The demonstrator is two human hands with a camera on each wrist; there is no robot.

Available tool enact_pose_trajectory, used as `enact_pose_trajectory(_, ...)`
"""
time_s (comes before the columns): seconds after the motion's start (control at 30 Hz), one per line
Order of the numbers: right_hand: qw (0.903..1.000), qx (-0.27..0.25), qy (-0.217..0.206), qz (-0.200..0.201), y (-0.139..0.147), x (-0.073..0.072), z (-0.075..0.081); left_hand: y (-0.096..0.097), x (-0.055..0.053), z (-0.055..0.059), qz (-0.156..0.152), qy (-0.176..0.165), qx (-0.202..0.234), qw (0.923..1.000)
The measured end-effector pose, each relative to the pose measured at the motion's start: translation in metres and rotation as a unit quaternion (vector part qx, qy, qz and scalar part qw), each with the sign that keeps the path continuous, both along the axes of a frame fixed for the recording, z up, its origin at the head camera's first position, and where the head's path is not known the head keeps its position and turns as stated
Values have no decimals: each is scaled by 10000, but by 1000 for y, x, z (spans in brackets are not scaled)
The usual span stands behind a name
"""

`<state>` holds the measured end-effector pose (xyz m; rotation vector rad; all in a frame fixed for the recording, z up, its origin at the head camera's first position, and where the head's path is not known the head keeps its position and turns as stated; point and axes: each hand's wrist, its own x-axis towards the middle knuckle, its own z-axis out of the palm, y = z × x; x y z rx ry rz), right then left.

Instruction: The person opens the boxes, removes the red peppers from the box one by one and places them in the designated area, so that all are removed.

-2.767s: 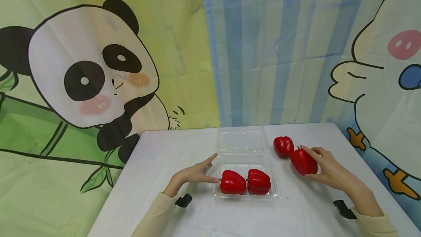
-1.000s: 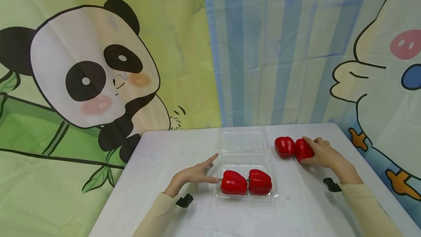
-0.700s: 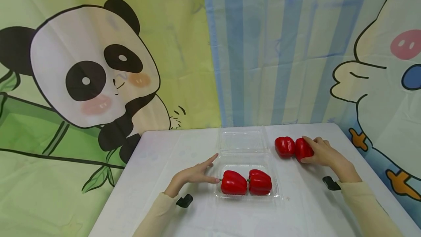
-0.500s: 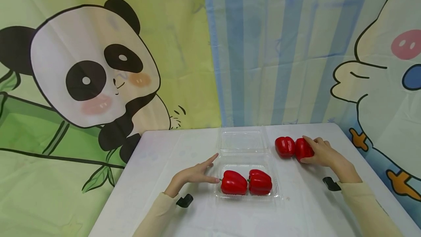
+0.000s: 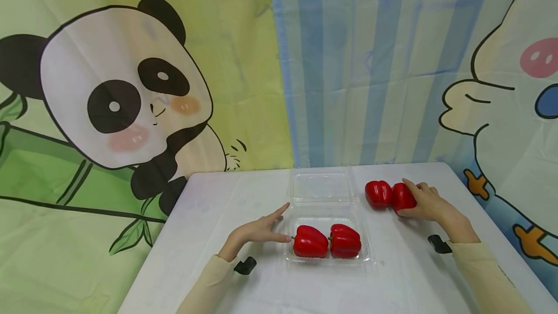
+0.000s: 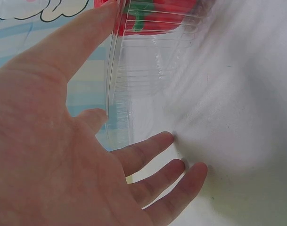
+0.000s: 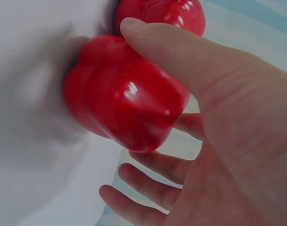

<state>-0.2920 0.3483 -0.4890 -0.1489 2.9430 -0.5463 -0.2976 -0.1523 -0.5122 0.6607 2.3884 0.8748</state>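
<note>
My right hand (image 5: 429,206) pinches a glossy red bell pepper (image 7: 124,94) between thumb and index finger; the other fingers are spread behind it in the right wrist view. That pepper sits right against another red bell pepper (image 5: 378,194) at the table's back right. With fingers spread, my left hand (image 5: 258,230) touches the left edge of a clear plastic clamshell box (image 5: 365,257), its thumb at the rim. Two red bell peppers lie side by side in the box: a left one (image 5: 310,242) and a right one (image 5: 345,241), stems pointing left.
The box's hinged clear lid (image 5: 322,186) lies folded back toward the table's far edge. A white cover lies over the table (image 5: 244,287). Behind it hangs a curtain (image 5: 340,86) with stripes and cartoon animals.
Since the oldest frame, my right hand has moved the bell pepper back and set it beside the other one. Over the last second both hands stay nearly still.
</note>
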Motion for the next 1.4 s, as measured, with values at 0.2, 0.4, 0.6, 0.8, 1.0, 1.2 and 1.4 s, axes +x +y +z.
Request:
enact_pose_trajectory(0.2,10000,-33,-47,26,1,1,1,0,-1,0,8,-8,-9,10000)
enact_pose_trajectory(0.4,10000,-40,-31,62,1,2,1,0,0,0,20,-33,-12,10000)
enact_pose_trajectory(0.6,9999,-30,48,88,1,3,0,1,0,-1,42,-24,-68,10000)
enact_pose_trajectory(0.8,9999,-100,-30,-31,0,5,-1,0,-1,0,39,-35,-67,10000)
enact_pose_trajectory(1.0,9999,-103,4,-59,-2,7,0,0,0,1,20,-18,-48,10000)
enact_pose_trajectory(1.2,9999,-71,81,-36,-4,7,6,0,0,2,18,-43,-27,10000)
enact_pose_trajectory(1.4,9999,-28,169,17,-6,9,8,1,1,2,28,-53,-53,10000)
